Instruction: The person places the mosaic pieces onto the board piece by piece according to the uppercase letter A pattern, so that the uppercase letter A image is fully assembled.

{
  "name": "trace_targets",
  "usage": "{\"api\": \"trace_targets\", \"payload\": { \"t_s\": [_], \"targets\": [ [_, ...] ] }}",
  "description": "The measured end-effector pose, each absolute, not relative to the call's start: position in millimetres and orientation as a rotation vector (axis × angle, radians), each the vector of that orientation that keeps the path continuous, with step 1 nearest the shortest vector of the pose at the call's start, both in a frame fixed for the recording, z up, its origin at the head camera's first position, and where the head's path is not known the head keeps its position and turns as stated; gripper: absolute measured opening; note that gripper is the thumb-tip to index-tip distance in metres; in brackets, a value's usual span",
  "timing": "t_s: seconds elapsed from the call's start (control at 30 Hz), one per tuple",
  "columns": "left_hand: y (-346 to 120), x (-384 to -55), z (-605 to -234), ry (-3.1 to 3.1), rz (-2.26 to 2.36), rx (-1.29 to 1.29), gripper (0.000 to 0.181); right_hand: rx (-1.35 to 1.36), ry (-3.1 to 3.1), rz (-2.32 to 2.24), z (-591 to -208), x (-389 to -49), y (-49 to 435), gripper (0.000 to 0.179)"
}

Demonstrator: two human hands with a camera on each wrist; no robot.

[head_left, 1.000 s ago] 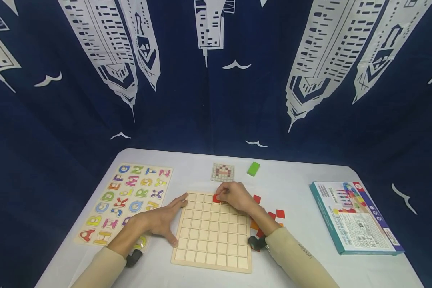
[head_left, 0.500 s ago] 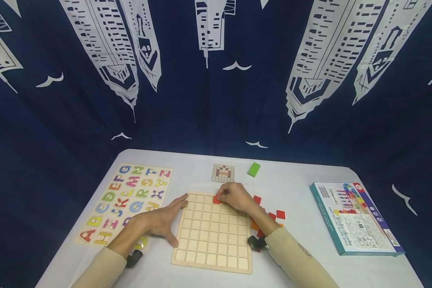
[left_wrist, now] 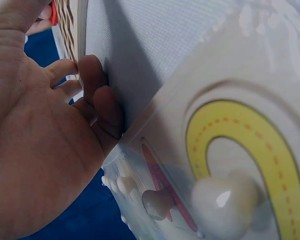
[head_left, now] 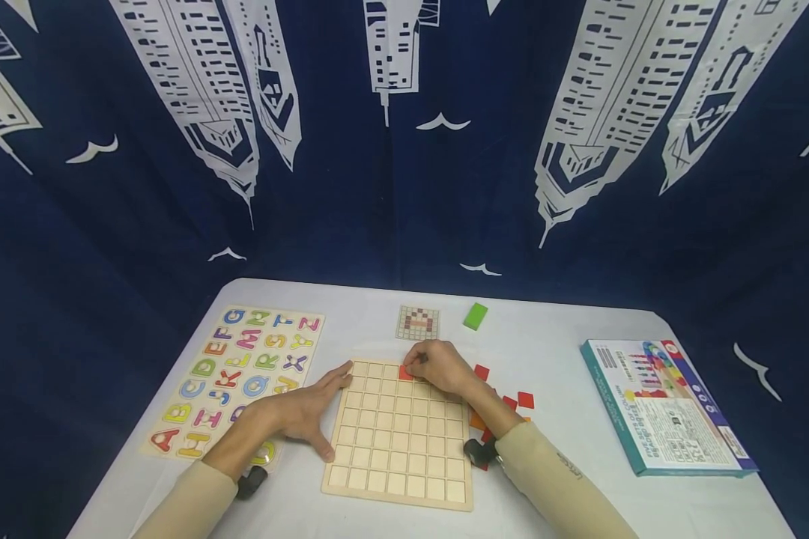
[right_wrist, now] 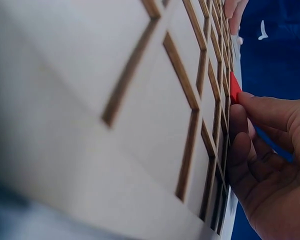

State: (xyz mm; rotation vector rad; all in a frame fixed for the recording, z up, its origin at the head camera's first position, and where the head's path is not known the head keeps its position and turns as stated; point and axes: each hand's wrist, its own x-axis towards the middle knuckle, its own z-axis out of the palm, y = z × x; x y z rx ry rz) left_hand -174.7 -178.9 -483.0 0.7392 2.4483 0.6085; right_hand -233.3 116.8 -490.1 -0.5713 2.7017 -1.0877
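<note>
A pale wooden grid board (head_left: 391,442) lies on the white table, its squares framed by raised strips. Near the middle of its far row is a red square tile (head_left: 405,373), pinched at its right side by the thumb and fingers of my right hand (head_left: 438,367). The right wrist view shows the same red tile (right_wrist: 234,89) at the thumb tip, low against the grid. My left hand (head_left: 301,413) spans the board's left edge with fingers spread, thumb near the lower left and fingertips at the far left corner. It grips nothing small.
An alphabet puzzle board (head_left: 236,374) lies left, partly under the left forearm. Behind the grid are a small pattern card (head_left: 418,323) and a green block (head_left: 475,316). Several loose red tiles (head_left: 525,400) and an orange tile (head_left: 476,421) lie right, by the right forearm. A box (head_left: 667,408) stands farther right.
</note>
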Motion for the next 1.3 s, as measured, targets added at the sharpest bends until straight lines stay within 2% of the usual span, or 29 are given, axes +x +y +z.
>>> {"api": "trace_targets", "payload": {
  "t_s": [1.3],
  "targets": [
    [-177.7, -172.7, -479.0, 2.447, 0.628, 0.719, 0.134, -0.588, 2.680, -1.104, -490.1, -233.1, 119.3, 0.004]
  ]
}}
